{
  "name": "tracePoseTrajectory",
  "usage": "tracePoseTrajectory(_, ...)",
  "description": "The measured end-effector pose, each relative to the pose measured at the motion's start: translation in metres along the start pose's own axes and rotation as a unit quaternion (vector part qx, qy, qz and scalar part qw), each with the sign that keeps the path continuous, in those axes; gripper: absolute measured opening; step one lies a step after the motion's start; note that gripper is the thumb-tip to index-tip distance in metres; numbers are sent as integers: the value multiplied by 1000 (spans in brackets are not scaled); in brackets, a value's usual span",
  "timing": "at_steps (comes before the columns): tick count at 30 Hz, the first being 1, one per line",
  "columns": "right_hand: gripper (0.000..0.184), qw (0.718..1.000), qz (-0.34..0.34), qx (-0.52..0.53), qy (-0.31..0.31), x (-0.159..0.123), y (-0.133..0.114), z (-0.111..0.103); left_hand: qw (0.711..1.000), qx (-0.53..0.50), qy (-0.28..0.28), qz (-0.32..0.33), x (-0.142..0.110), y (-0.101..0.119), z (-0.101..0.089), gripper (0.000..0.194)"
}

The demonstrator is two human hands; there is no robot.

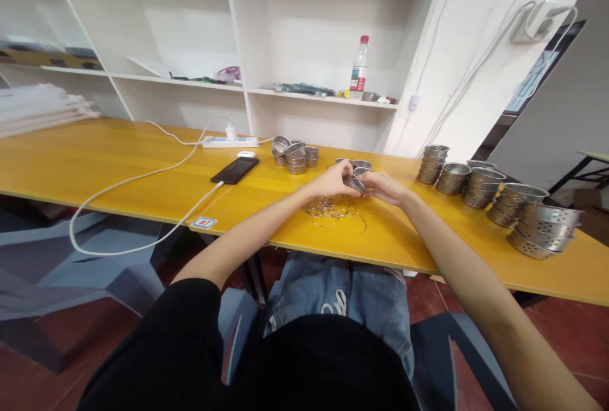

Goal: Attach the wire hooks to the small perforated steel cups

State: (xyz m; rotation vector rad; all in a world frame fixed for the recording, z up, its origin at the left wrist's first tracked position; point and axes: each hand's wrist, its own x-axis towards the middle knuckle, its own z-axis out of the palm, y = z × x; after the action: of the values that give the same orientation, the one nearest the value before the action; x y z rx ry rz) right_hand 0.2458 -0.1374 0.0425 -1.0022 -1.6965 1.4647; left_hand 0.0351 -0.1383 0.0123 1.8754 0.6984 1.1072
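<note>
One long, smooth yellow bench [118, 151] carries our work, so we do well to let it bear the weight of our forearms. Along its right side we have several stacks of round, silver, perforated metal cups [483, 189]; we swing our right elbow with care, since the nearest stack stands close to that arm. Beyond our left forearm sits a smaller, piled cluster of silver perforated metal cups [296, 157], and a few more silver metal cups [362, 164] stand just behind our fingers, near enough for a careless push to knock. Just in front of us lies a loose tangle of thin, curved metallic wire [333, 208]; we lift our wrists a little so that no loop snags. Our left hand [335, 179] and right hand [385, 188] meet at the middle, fingers bent and gripping a small, grey, round-edged metal piece [356, 184] between them, tilted, near the back of the tangle. A good hold, we judge, has the left fingers steadying it while the right ones guide its edge. Whether they pinch any wire too, we cannot tell.
</note>
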Motion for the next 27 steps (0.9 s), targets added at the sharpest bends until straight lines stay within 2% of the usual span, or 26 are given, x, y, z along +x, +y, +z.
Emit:
tracePoseTrajectory(11, 32, 1000, -1, -19, 22, 1, 0, 2, 999, 39, -5, 12, 0, 0, -2, 63)
tracePoseTrajectory(18, 38, 998, -5, -43, 34, 1, 2, 5, 998, 62, -8, 12, 0, 1, -1, 62)
tracePoseTrajectory(27, 36, 999, -6, -31, 44, 2, 3, 7, 998, 49, -20, 18, -1, 3, -3, 61)
